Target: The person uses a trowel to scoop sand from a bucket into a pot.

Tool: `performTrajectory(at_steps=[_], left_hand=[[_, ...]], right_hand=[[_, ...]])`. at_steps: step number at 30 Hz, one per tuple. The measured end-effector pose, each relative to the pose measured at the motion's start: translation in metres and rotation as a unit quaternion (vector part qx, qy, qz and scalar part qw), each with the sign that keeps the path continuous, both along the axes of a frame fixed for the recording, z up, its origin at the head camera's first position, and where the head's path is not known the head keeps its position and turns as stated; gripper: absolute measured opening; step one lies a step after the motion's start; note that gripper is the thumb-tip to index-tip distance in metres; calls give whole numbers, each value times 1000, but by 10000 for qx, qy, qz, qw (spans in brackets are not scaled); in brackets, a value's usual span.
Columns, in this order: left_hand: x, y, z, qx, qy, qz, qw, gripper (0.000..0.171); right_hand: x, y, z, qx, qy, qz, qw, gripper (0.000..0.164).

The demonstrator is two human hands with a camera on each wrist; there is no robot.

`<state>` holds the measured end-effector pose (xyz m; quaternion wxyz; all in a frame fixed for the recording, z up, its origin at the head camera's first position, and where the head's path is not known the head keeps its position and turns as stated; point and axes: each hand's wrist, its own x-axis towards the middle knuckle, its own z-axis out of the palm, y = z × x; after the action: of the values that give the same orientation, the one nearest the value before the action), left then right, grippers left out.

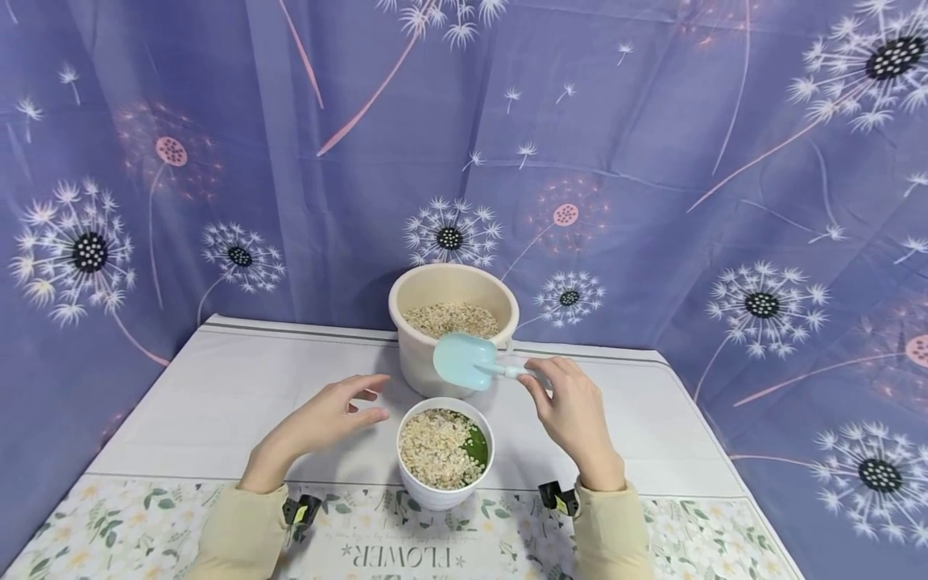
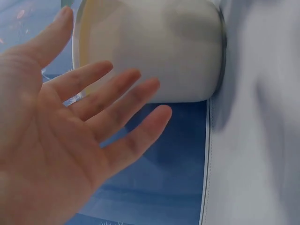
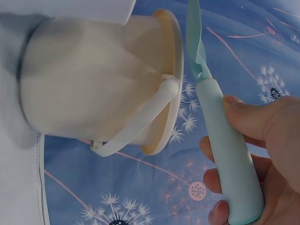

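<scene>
My right hand point(image 1: 575, 408) grips the handle of a light blue scoop point(image 1: 464, 360); its blade points left, above the space between bucket and pot. In the right wrist view, thumb and fingers wrap the pale handle point(image 3: 232, 154). My left hand point(image 1: 322, 423) is held out left of the white pot point(image 1: 444, 501), fingers spread and holding nothing. Pale grainy flakes point(image 1: 435, 447) cover most of the pot's top, with a green patch point(image 1: 474, 445) bare at the right. Behind it stands a cream bucket point(image 1: 416, 362), partly filled with similar flakes point(image 1: 453, 319).
The bucket's handle point(image 3: 140, 119) hangs down its side. A white table point(image 1: 290, 379) carries a floral mat point(image 1: 130, 524) along its front, lettered FLOWER. A blue dandelion-print curtain point(image 1: 348, 201) closes off the back and sides.
</scene>
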<state>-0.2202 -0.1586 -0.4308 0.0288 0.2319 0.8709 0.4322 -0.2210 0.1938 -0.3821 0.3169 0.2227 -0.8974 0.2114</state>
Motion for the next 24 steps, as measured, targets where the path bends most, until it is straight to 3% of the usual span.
performTrajectory(at_steps=[11,24], left_hand=[[-18,-6,4,-260,131,73,9995,61],[-52,-8,20,-230,46,84,9997,63]], right_hand=[[-6,14,3,243,59,-34,9997,16],[-26,28,28,947,244,-1,9952,19]])
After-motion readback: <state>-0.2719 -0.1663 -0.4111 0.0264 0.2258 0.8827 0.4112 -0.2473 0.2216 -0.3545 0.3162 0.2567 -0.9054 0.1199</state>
